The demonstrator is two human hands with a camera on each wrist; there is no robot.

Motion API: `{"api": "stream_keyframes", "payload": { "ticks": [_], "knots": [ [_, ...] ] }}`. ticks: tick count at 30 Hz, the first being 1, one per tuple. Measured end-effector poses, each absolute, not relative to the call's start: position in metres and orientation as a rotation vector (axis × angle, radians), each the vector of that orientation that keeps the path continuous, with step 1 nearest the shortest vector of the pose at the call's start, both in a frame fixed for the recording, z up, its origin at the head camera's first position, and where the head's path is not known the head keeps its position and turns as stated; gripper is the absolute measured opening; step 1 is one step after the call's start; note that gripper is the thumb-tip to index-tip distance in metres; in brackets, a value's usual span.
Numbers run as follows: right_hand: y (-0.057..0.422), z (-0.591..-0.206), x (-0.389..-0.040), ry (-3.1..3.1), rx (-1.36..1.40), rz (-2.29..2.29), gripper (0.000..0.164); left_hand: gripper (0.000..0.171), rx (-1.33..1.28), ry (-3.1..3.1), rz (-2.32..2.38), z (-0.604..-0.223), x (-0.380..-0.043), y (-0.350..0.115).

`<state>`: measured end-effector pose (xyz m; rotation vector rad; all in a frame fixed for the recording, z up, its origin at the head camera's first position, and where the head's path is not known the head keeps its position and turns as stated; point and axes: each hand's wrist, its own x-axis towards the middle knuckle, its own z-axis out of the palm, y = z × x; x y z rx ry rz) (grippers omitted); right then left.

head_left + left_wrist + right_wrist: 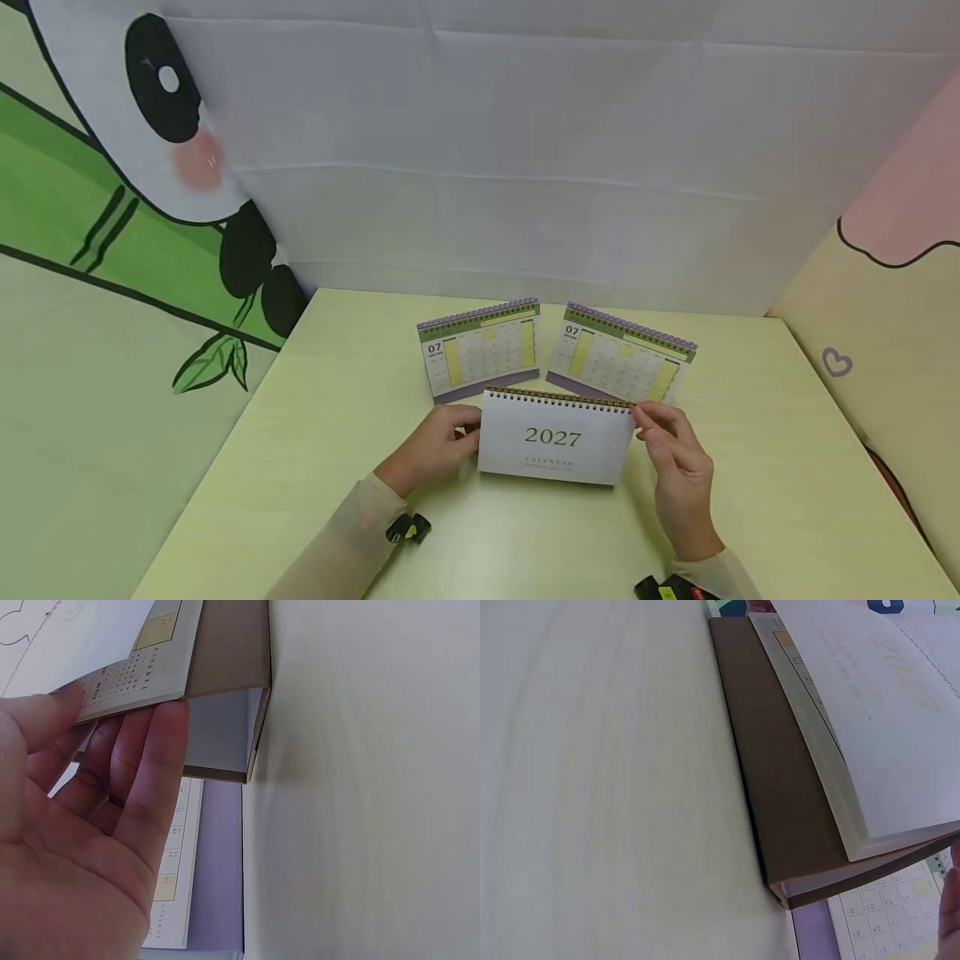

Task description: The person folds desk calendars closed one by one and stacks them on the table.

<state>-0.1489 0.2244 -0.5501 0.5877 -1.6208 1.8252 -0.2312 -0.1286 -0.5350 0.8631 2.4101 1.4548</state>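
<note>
Holding white calendar point(555, 458) edges; left hand point(437, 444), right hand point(681, 473); tabletop point(787, 467) either side

Before me, a pale table point(285, 467), a green-and-purple 07 calendar point(483, 350) near its far edge, a matching calendar point(622, 354) just right, white cloth point(525, 150) along that edge, cartoon drawing point(161, 258) beyond the left edge, purple heart point(837, 363) beyond the right.

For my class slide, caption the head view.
Left hand and right hand hold a 2027 calendar; two calendars stand behind.
</note>
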Motion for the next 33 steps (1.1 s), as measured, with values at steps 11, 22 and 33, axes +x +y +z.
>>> {"api": "stream_keyframes", "payload": {
  "ticks": [11, 22, 33],
  "knots": [
    [0.2227, -0.5482, -0.1491, -1.653, 0.554, 1.825, 0.053, 0.023, 0.86, 2.396, 1.463, -0.5369, -0.2318, -0.1284],
    [0.223, -0.5464, -0.1516, -1.904, 0.472, 1.779, 0.077, 0.023, 0.866, 2.408, 1.462, -0.5369, -0.2325, -0.1277],
    [0.2203, -0.5456, -0.1518, -2.106, 0.394, 1.725, 0.065, 0.024, 0.847, 2.422, 1.448, -0.5336, -0.2309, -0.1278]
  ]
}}
